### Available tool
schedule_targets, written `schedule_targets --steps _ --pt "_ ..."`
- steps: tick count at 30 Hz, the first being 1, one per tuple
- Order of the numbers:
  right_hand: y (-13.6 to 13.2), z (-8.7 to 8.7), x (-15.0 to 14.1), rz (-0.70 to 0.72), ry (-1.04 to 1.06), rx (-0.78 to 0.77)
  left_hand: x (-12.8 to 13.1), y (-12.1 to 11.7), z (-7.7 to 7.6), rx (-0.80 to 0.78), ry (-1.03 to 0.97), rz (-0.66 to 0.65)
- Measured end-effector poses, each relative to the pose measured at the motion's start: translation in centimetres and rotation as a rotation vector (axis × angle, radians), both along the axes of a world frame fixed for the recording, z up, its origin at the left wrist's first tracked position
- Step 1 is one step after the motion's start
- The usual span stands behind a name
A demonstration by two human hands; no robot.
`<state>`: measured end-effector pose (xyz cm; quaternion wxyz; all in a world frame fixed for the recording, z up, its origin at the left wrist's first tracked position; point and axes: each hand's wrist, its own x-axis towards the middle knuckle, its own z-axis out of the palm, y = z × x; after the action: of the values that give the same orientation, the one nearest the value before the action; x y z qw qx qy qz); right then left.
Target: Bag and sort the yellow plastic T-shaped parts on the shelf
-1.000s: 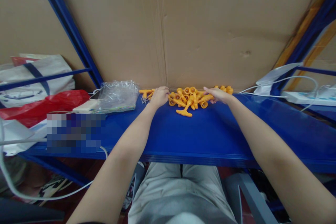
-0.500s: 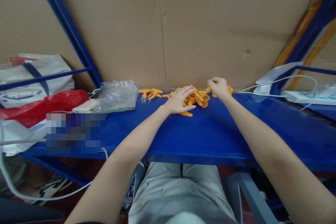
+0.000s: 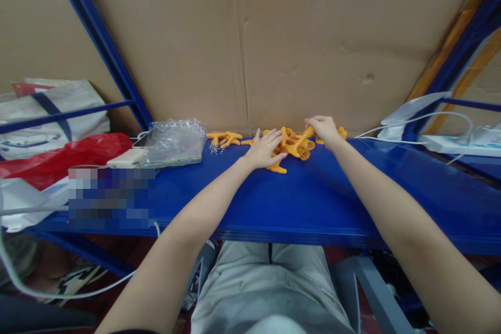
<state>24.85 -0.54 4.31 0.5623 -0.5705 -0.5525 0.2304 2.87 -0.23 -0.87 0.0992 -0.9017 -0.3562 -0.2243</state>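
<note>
A pile of yellow-orange plastic handles (image 3: 294,148) lies at the back of the blue shelf; several show round, hollow ends. My left hand (image 3: 263,151) rests on the pile's left side, fingers spread, wrapped round nothing. My right hand (image 3: 324,128) is closed on one yellow-orange handle (image 3: 307,135), which slants down to the left over the others. Part of that handle is hidden by my fingers. Another orange piece (image 3: 343,132) shows just behind my right wrist. Farther left lie a few similar branched pieces (image 3: 225,138) with thin curly metal wires at their ends.
A clear plastic bag (image 3: 176,142) lies left of the pieces, near a red bag (image 3: 94,151) and a white cloth bag (image 3: 78,115). Cardboard (image 3: 274,36) closes off the back. White cables and a power strip (image 3: 462,145) are at the right.
The handle in my right hand now slants farther left across the pile. My left hand has drawn slightly left, with its fingers more spread, uncovering more of the pieces.
</note>
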Motion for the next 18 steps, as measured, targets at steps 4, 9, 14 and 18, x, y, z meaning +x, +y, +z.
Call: schedule_targets --steps 4,9,14,18 --pt "-0.2 0.1 -0.3 0.074 0.085 -0.074 -0.1 0.2 0.0 0.031 -0.053 0.005" --pt "0.5 -0.1 -0.4 0.115 0.052 0.085 0.0 -0.2 0.8 0.166 -0.191 -0.028" --pt "0.9 -0.7 -2.0 0.164 -0.009 0.284 0.6 -0.6 1.2 0.243 -0.222 -0.009" --pt "0.5 -0.8 -3.5 0.254 -0.077 0.322 0.6 -0.1 1.1 0.254 -0.22 0.053"
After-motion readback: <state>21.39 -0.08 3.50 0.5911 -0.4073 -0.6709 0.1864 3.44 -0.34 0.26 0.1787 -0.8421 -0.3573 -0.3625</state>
